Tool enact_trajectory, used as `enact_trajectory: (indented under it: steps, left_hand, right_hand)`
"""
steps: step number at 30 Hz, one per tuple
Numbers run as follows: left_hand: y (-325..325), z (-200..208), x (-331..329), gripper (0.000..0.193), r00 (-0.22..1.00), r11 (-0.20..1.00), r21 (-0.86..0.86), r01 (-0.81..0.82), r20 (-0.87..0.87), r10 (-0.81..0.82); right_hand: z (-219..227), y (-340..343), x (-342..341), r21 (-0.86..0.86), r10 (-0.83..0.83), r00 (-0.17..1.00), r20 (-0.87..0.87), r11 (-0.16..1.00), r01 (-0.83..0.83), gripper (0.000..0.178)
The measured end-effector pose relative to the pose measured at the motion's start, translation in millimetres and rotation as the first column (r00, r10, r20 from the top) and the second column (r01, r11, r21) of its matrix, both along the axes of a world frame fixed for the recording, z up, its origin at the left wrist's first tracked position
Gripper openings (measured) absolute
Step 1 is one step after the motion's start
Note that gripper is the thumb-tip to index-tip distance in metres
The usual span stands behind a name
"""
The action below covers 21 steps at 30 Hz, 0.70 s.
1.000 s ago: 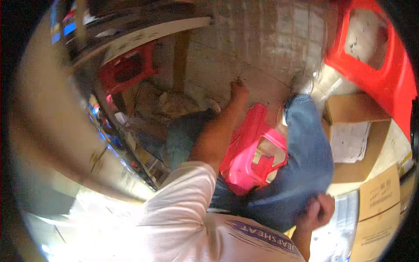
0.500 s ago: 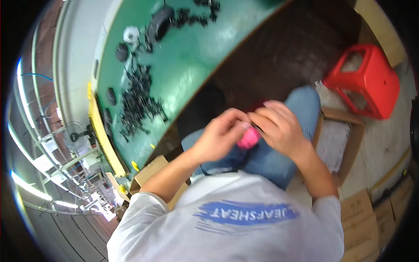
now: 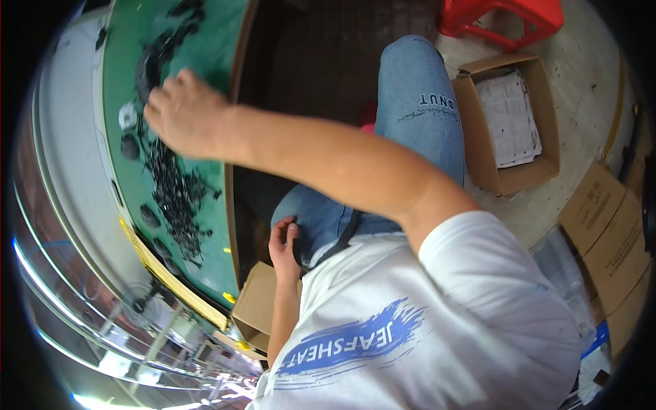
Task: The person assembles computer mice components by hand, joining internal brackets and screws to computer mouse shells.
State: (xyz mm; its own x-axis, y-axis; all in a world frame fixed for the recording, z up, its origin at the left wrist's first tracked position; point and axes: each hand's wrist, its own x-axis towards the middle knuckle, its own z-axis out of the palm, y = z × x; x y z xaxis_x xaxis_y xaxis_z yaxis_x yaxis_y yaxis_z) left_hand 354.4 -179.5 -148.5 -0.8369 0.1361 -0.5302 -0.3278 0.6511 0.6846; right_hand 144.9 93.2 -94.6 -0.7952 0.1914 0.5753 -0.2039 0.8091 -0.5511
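My right hand [image 3: 184, 116] reaches far across to the left, over the green tabletop [image 3: 222, 68]. Its fingers are spread and bent above the black parts, with no held thing showing. Below it lies a tangled heap of small black parts [image 3: 174, 198]. Just past the fingertips is a dark rounded piece [image 3: 145, 72]. Low by my left thigh, my left hand [image 3: 283, 246] has its fingers curled toward the thumb; what they hold, if anything, is hidden. A white round roll [image 3: 127, 116] and a black lump [image 3: 129, 147] lie left of my right hand.
An open cardboard box [image 3: 506, 181] with printed sheets [image 3: 507, 119] stands on the floor to the right. Behind it is a red plastic stool [image 3: 506, 24]. Another carton [image 3: 256, 294] stands near the table's closest corner. Folded cardboard [image 3: 608, 232] leans at the right.
My hands were together over my lap at a small pink thing. They have parted: the right has swung left to the table, the left has drawn back. The view has turned.
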Motion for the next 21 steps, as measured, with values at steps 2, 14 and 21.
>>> enact_trajectory:
  steps: [2,14,21]
  left_hand:
    - [16,7,-6,0.022,0.996,0.986,-0.143,0.09,0.019,-0.089]
    - [32,89,-149,0.043,0.133,0.324,-0.852,0.411,-0.296,-0.946]
    - [25,65,-178,0.064,0.02,0.26,-0.852,0.454,-0.282,-0.959]
  right_hand:
    - [-22,-13,0,-0.123,-0.027,0.995,-0.1,0.992,0.015,0.038]
    - [-52,40,58,-0.465,0.124,0.842,-0.525,0.787,-0.406,0.028]
    - [-120,147,128,-0.688,0.223,0.939,-0.26,0.64,-0.343,0.021]
